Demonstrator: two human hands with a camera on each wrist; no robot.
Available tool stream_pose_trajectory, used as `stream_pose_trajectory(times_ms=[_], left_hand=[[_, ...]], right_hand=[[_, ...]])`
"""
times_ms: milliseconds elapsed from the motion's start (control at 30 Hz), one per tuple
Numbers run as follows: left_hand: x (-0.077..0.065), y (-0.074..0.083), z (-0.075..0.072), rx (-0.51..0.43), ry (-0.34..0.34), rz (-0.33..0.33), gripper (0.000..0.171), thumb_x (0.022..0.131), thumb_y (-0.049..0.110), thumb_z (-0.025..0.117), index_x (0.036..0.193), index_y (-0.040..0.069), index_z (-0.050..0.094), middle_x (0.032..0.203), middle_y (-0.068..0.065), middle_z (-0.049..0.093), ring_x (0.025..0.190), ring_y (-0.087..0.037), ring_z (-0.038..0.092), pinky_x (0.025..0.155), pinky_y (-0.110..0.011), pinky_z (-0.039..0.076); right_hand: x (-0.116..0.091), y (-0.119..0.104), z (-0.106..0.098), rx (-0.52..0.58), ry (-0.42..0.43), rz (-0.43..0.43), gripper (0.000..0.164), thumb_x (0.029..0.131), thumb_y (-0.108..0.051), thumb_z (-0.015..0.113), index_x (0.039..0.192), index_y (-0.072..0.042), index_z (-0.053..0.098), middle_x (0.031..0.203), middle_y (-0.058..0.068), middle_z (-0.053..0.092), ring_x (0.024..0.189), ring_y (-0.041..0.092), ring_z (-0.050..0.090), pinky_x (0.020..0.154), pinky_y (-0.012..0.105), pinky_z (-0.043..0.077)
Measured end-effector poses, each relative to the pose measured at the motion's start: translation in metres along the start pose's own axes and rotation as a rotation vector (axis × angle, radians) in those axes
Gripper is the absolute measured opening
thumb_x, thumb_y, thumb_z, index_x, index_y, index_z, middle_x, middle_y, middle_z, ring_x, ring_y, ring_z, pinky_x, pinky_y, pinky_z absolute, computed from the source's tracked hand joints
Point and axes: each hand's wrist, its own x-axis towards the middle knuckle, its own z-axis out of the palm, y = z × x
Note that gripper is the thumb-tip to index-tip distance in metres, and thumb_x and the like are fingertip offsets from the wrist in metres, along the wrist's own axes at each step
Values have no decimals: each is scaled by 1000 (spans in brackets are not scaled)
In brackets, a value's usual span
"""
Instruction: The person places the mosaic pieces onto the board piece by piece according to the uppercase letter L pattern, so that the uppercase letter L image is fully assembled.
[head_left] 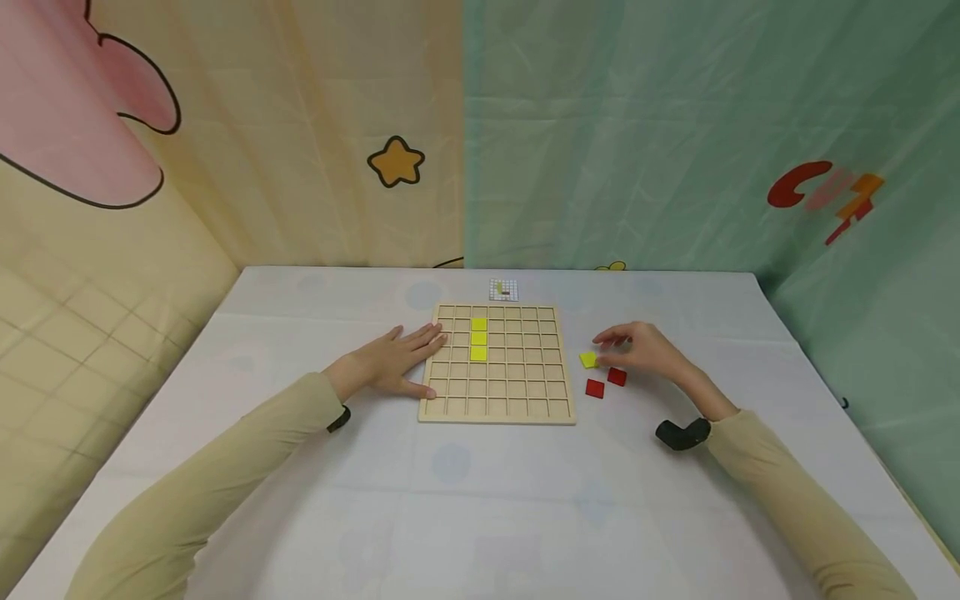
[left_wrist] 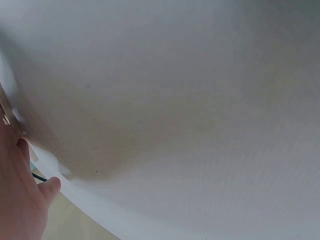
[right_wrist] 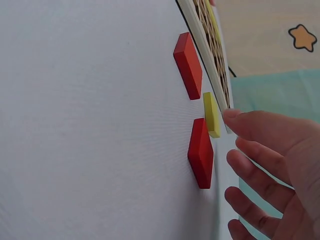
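Observation:
A pale wooden grid board [head_left: 497, 407] lies flat on the table. Three yellow tiles [head_left: 478, 338] stand in a column of its cells. My left hand [head_left: 393, 360] rests with spread fingers on the board's left edge; part of that hand [left_wrist: 22, 195] shows at the corner of the left wrist view. Right of the board, my right hand [head_left: 643, 350] hovers by a loose yellow tile [head_left: 587, 359], thumb and fingers apart. Whether the thumb touches that tile I cannot tell. Two red tiles lie close by, one nearer the hand [head_left: 617, 377] and one nearer the board [head_left: 595, 389].
Beyond the board's far edge lies a small card [head_left: 503, 290] printed with a grid and coloured cells. A white cloth covers the table [head_left: 480, 500]. Patterned curtains [head_left: 600, 150] hang behind it. Dark bands [head_left: 681, 435] sit at the wrists.

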Motion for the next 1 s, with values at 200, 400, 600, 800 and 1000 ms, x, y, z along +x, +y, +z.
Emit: stream_pose_trajectory(times_ms=[200, 400, 600, 800, 1000], left_hand=[[0, 0, -1, 3, -2, -1, 102, 85, 73, 46, 156, 16, 0, 164, -6, -6, 151, -24, -1, 118, -59, 8], [-1, 2, -3, 3, -5, -3, 103, 85, 73, 47, 156, 15, 0, 164, -6, -6, 151, -24, -1, 118, -59, 7], [-1, 3, -2, 5, -5, 1, 102, 85, 72, 47, 156, 15, 0, 164, -6, -5, 151, -24, -1, 118, -59, 8], [-2, 3, -2, 8, 0, 4, 102, 85, 72, 47, 156, 15, 1, 164, -7, -5, 151, -24, -1, 118, -59, 8], [-2, 2, -2, 2, 4, 8, 102, 85, 72, 47, 156, 14, 1, 164, -7, -5, 151, -24, 0, 118, -59, 8]], right_hand=[[1, 2, 3, 7, -31, 17, 32, 79, -23, 79, 104, -5, 73, 99, 9, 74, 92, 22, 63, 80, 33, 50], [2, 3, 5, 6, -49, 1, 30, 78, -22, 80, 102, -4, 74, 100, 10, 73, 94, 23, 63, 80, 34, 49], [1, 4, 5, -4, -68, 0, 29, 79, -22, 79, 102, -4, 74, 101, 10, 73, 96, 24, 62, 81, 34, 49], [1, 3, 4, -13, -74, -20, 28, 79, -21, 79, 101, -4, 74, 100, 10, 73, 95, 24, 62, 80, 34, 49], [1, 2, 4, -46, -57, -47, 26, 78, -20, 80, 99, -6, 75, 97, 7, 73, 93, 22, 62, 79, 35, 49]])
